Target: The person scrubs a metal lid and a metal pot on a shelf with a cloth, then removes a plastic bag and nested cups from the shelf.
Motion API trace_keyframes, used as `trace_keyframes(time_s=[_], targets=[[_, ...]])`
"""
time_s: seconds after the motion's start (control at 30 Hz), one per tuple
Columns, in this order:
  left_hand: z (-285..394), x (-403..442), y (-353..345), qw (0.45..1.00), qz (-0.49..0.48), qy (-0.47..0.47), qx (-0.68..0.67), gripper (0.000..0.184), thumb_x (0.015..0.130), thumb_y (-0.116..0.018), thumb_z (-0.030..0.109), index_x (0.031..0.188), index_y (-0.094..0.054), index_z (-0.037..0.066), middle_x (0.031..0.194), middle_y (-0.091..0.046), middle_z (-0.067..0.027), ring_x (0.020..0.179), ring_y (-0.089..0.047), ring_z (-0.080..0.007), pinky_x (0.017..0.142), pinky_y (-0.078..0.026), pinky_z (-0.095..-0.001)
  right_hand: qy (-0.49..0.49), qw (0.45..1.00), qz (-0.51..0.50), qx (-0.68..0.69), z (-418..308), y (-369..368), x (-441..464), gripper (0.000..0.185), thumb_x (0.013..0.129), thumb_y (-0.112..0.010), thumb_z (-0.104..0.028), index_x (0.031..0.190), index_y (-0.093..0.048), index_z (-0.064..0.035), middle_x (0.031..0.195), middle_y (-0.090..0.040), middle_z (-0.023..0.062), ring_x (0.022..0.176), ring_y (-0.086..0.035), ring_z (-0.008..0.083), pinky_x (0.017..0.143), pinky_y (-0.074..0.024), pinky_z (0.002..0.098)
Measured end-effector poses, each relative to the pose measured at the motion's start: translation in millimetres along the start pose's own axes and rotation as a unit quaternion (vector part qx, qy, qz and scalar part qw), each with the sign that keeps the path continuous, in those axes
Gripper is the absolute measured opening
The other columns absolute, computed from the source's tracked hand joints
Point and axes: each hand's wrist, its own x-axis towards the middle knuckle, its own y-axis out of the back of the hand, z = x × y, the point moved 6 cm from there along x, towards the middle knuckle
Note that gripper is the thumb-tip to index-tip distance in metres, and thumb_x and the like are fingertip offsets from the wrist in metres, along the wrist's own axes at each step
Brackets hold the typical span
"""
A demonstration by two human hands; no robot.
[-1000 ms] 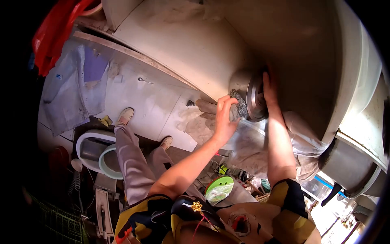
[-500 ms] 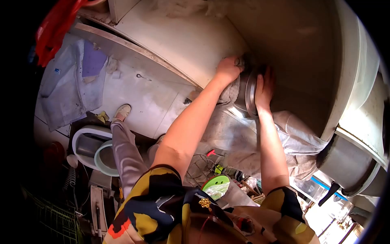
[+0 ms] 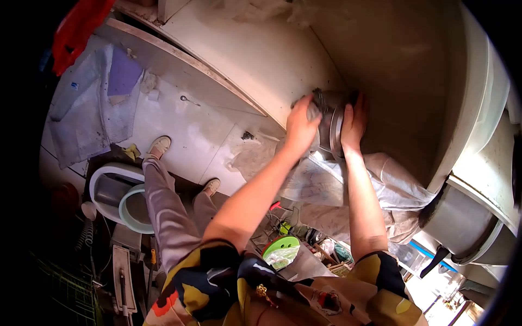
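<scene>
A round metal pot (image 3: 326,130) lies tilted on its side at the inner corner of a pale cabinet surface, its rimmed end to the right. My left hand (image 3: 302,126) is closed on a dark grey scrubber (image 3: 319,99) against the pot's left side; part of the scrubber is hidden by the fingers. From the right, my right hand (image 3: 353,124) holds the pot's rimmed end, thumb on the rim and its fingertips in shadow. Crumpled clear plastic sheeting (image 3: 321,182) spreads just below the pot.
A large pot (image 3: 459,217) with a black handle stands at the right. A white tub (image 3: 109,187) and a pale green basin (image 3: 136,209) are beside my legs. A spoon (image 3: 190,101) and plastic sheets (image 3: 89,114) lie on the tiled floor. A green colander (image 3: 281,251) sits below.
Over the last second my left hand went up along the pot with the scrubber, then came slightly back down. My right hand stays at the pot's rimmed end. The view has shifted slightly.
</scene>
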Motion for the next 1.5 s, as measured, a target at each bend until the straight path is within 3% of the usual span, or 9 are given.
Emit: trace_keyframes(time_s=[0.17, 0.33, 0.53, 0.67, 0.97, 1.17, 1.27, 1.37, 1.5], targets=[[10, 49, -19, 0.973, -0.171, 0.041, 0.152, 0.038, 0.074, -0.064, 0.009, 0.110, -0.056, -0.002, 0.107, -0.059, -0.0211, 0.101, -0.055, -0.0391, 0.088, -0.045, -0.0396, -0.014, 1.000, 0.004, 0.003, -2, 1, 0, 0.057, 0.093, -0.040, -0.038, 0.136, -0.034, -0.0008, 0.137, -0.032, 0.0278, 0.127, -0.031, 0.0433, 0.105, -0.0251, 0.0461], [33, -36, 7, 0.986, -0.057, -0.109, 0.109, 0.040, 0.074, -0.063, 0.003, 0.112, -0.054, -0.001, 0.115, -0.055, -0.0220, 0.106, -0.053, -0.0388, 0.092, -0.043, -0.0403, -0.012, 1.000, 0.000, 0.022, -1, -2, 1, 0.056, 0.093, -0.041, -0.036, 0.136, -0.034, -0.0012, 0.138, -0.032, 0.0273, 0.127, -0.030, 0.0432, 0.106, -0.0247, 0.0461], [19, -35, 9, 0.992, -0.011, -0.049, 0.115, 0.043, 0.077, -0.062, 0.008, 0.117, -0.050, -0.003, 0.114, -0.054, -0.0252, 0.106, -0.052, -0.0401, 0.090, -0.042, -0.0423, -0.005, 1.000, -0.004, 0.016, -3, 0, 4, 0.057, 0.092, -0.041, -0.036, 0.136, -0.034, -0.0009, 0.138, -0.031, 0.0275, 0.127, -0.030, 0.0428, 0.106, -0.0243, 0.0460], [13, 31, -7, 0.981, -0.106, 0.069, 0.146, 0.039, 0.074, -0.062, 0.011, 0.111, -0.055, 0.000, 0.098, -0.060, -0.0257, 0.093, -0.057, -0.0424, 0.082, -0.045, -0.0435, -0.040, 0.999, -0.030, 0.014, 2, -2, 0, 0.060, 0.094, -0.036, -0.040, 0.139, -0.029, -0.0010, 0.144, -0.026, 0.0232, 0.133, -0.024, 0.0369, 0.110, -0.0181, 0.0399], [21, -37, 5, 0.989, -0.096, -0.082, 0.081, 0.047, 0.068, -0.066, -0.001, 0.113, -0.052, 0.004, 0.114, -0.055, -0.0184, 0.108, -0.051, -0.0363, 0.091, -0.042, -0.0380, 0.083, 0.992, -0.069, 0.069, -9, 12, -14, 0.063, 0.087, -0.050, -0.034, 0.137, -0.033, -0.0014, 0.140, -0.031, 0.0251, 0.131, -0.027, 0.0399, 0.108, -0.0211, 0.0445], [13, -99, 2, 0.989, -0.136, -0.025, 0.048, 0.060, 0.061, -0.068, -0.009, 0.117, -0.051, 0.008, 0.129, -0.045, -0.0156, 0.122, -0.041, -0.0342, 0.099, -0.037, -0.0377, 0.025, 0.983, -0.109, 0.147, -4, 21, -18, 0.056, 0.088, -0.047, -0.036, 0.134, -0.040, -0.0040, 0.141, -0.033, 0.0184, 0.131, -0.027, 0.0372, 0.108, -0.0202, 0.0443], [16, -70, -6, 0.984, -0.142, -0.068, 0.081, 0.063, 0.061, -0.068, -0.010, 0.118, -0.050, 0.009, 0.130, -0.045, -0.0150, 0.123, -0.040, -0.0334, 0.100, -0.036, -0.0388, 0.027, 0.988, -0.070, 0.135, -6, 16, -23, 0.055, 0.089, -0.044, -0.038, 0.133, -0.041, -0.0040, 0.139, -0.036, 0.0184, 0.130, -0.030, 0.0370, 0.108, -0.0214, 0.0437], [10, -4, -27, 0.979, -0.167, -0.098, 0.066, 0.045, 0.069, -0.065, 0.002, 0.113, -0.055, 0.004, 0.117, -0.056, -0.0177, 0.113, -0.050, -0.0338, 0.094, -0.041, -0.0376, 0.027, 0.990, -0.070, 0.118, -9, 17, -22, 0.055, 0.090, -0.042, -0.039, 0.133, -0.041, -0.0042, 0.139, -0.036, 0.0188, 0.130, -0.030, 0.0374, 0.108, -0.0219, 0.0433], [-2, 66, -74, 0.925, -0.355, 0.048, 0.131, 0.046, 0.071, -0.067, 0.017, 0.113, -0.056, 0.001, 0.105, -0.060, -0.0228, 0.104, -0.055, -0.0355, 0.089, -0.043, -0.0366, 0.029, 0.992, -0.064, 0.108, -5, 12, -22, 0.056, 0.090, -0.041, -0.039, 0.134, -0.040, -0.0043, 0.139, -0.036, 0.0192, 0.130, -0.030, 0.0377, 0.108, -0.0217, 0.0433]])
